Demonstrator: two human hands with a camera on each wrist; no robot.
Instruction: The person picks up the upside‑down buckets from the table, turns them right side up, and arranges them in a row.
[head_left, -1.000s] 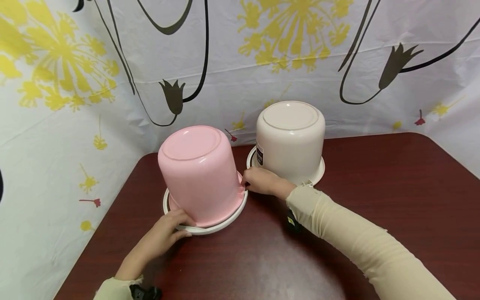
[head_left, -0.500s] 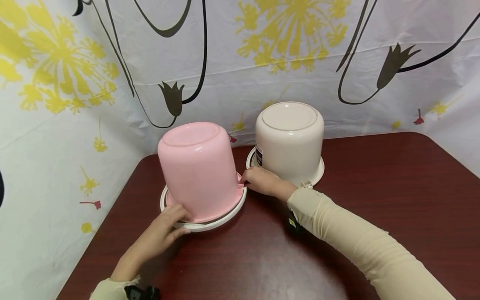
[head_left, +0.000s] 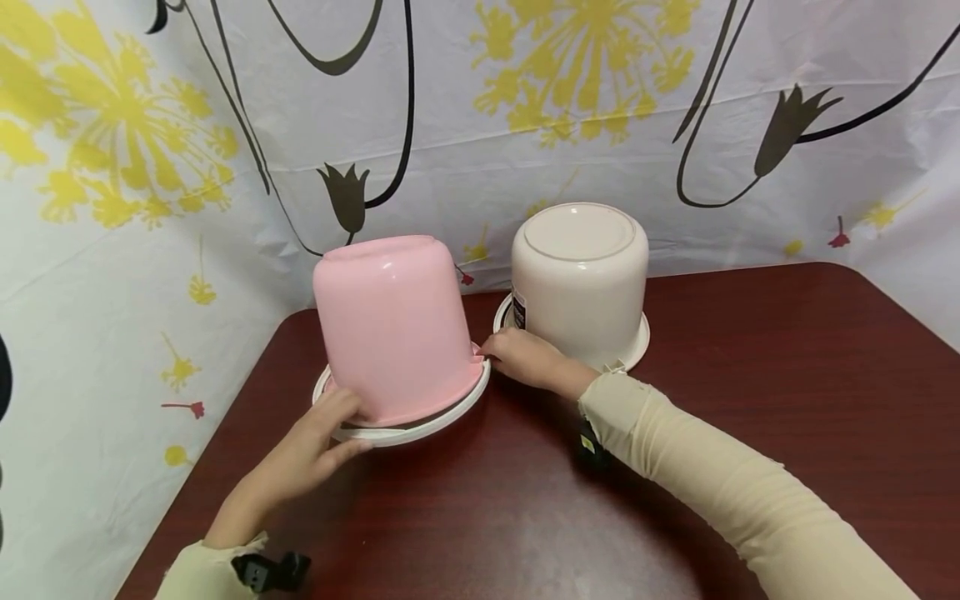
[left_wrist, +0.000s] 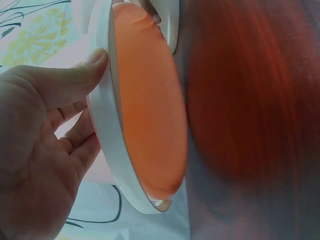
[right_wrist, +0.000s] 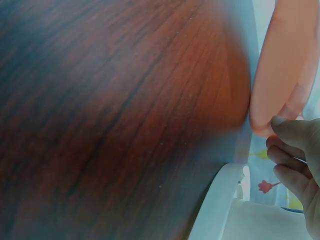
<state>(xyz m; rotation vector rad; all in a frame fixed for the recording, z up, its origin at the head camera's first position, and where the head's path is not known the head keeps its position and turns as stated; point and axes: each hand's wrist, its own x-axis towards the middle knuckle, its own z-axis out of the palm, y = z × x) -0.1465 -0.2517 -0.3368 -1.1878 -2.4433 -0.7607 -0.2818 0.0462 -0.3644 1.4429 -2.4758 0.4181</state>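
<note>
A pink bucket (head_left: 393,333) stands upside down at the left of the table, its near edge raised off the tabletop. Around its rim lies a white handle (head_left: 408,435). My left hand (head_left: 300,450) grips this handle and the rim at the front left, thumb below and fingers above. In the left wrist view the bucket's inside (left_wrist: 150,105) looks orange through the opening. At the rim's right side my right hand (head_left: 521,358) pinches the bucket beside its handle joint; the fingertips are partly hidden. Behind that hand is an upturned cream bucket (head_left: 581,287).
The cream bucket bears a dark label (head_left: 519,312) and has its own pale handle (head_left: 501,312). Dark red wood tabletop (head_left: 765,375) extends to the right and in front. A patterned white curtain (head_left: 450,108) hangs close behind the table.
My left hand has moved up and slightly away, raising the near rim. The pink bucket has tipped further back, showing less of its base. My right hand has stayed almost in place.
</note>
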